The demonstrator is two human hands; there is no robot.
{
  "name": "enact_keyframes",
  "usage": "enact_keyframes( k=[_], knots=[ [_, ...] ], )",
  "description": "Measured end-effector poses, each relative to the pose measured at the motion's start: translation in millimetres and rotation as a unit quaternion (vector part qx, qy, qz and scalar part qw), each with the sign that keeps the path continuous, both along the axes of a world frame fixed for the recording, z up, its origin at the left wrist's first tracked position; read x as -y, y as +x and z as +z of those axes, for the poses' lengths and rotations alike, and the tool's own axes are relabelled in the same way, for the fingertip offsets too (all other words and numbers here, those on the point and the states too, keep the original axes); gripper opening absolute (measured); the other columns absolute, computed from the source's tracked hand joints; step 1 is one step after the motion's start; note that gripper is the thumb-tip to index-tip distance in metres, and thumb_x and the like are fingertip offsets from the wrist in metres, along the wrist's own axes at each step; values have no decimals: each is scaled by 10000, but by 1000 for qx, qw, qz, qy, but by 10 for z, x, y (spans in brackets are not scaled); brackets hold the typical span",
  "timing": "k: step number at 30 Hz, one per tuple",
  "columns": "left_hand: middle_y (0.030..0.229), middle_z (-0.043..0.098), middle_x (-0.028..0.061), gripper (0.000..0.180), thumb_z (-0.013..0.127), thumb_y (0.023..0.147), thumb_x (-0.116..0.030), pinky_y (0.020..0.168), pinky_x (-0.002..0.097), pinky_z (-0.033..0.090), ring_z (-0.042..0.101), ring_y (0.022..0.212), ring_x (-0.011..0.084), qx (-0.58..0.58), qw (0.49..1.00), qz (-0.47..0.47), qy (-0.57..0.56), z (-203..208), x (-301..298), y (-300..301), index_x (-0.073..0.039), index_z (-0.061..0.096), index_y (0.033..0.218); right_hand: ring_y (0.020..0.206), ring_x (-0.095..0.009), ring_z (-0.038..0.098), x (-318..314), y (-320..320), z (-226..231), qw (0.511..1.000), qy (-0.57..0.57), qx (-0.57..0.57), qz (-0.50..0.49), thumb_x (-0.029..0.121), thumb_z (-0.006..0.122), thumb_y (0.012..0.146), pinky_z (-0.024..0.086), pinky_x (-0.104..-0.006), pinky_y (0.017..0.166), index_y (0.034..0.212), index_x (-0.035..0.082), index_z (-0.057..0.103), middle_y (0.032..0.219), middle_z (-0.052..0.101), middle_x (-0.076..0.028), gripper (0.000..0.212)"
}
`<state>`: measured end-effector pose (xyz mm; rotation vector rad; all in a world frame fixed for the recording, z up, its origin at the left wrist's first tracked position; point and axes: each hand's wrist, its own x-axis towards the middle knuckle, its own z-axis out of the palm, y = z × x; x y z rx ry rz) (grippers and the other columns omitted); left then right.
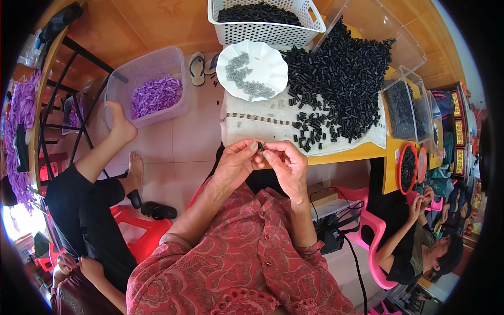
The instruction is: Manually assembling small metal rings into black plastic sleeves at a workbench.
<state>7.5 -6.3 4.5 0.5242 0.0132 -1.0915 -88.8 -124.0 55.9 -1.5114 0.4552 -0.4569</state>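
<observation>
My left hand [238, 164] and my right hand [290, 169] meet in front of my chest, just off the near edge of the table. Between their thumbs and forefingers they pinch a small black piece [260, 148], partly covered by the fingertips. Beyond them lies a big heap of short black tube-like pieces [344, 79] on a white cloth [252, 131], with loose ones spilling toward me. A white scalloped dish [273, 68] at the cloth's far left holds many small clear-grey pieces [244, 79]. Several more clear-grey bits lie on the cloth near the dish.
Behind the dish stands a white perforated basket [265, 35] of black pieces. Clear boxes [407, 110] and a red-rimmed round container [407, 168] stand at right. A tub [181, 105] of purple pieces sits on the floor at left. Two people sit nearby, one on each side.
</observation>
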Motion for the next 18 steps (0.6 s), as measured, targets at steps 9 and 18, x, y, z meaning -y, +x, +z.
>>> enact_keyframes(
  k=[9, 18],
  knots=[
    [872, 653, 41, 207, 563, 962, -119, 755, 301, 550, 616, 777, 113, 25, 1000, 1, 16, 131, -9, -61, -8, 643, 1117, 757, -104, 630, -31, -28, -25, 996, -85, -1, -10, -58, 643, 862, 537, -214, 656, 956, -48, 637, 923, 602, -70, 95],
    [939, 665, 46, 214, 566, 944, -40, 763, 256, 552, 629, 798, 95, 208, 973, 4, 102, 128, -10, -64, -1, 631, 1144, 755, -98, 620, -57, -33, 36, 992, -113, -20, -56, -66, 643, 850, 523, -220, 661, 1010, -28, 636, 942, 607, -75, 164]
  ],
)
